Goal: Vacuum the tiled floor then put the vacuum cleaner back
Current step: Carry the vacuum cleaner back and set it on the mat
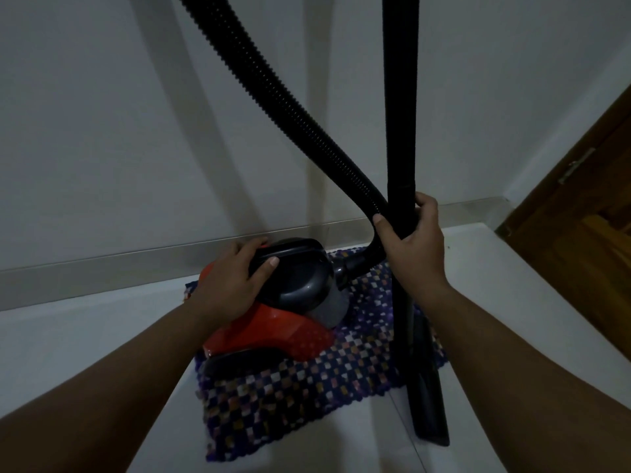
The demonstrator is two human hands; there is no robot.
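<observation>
A red and dark grey vacuum cleaner (293, 322) sits on a chequered mat (300, 397) by the wall. My left hand (232, 281) grips the black handle on top of its body. My right hand (409, 247) is closed around the upright black wand (401, 97), whose narrow nozzle (430, 414) rests on the white tiled floor (512, 302) at the mat's right edge. The ribbed black hose (273, 90) arcs from the top of the view down behind my right hand to the vacuum's front port.
A white wall with a pale skirting board (102, 268) runs behind the vacuum. A brown wooden door (580, 206) with a metal latch stands at the right. Tiled floor surrounds the mat on the left, front and right.
</observation>
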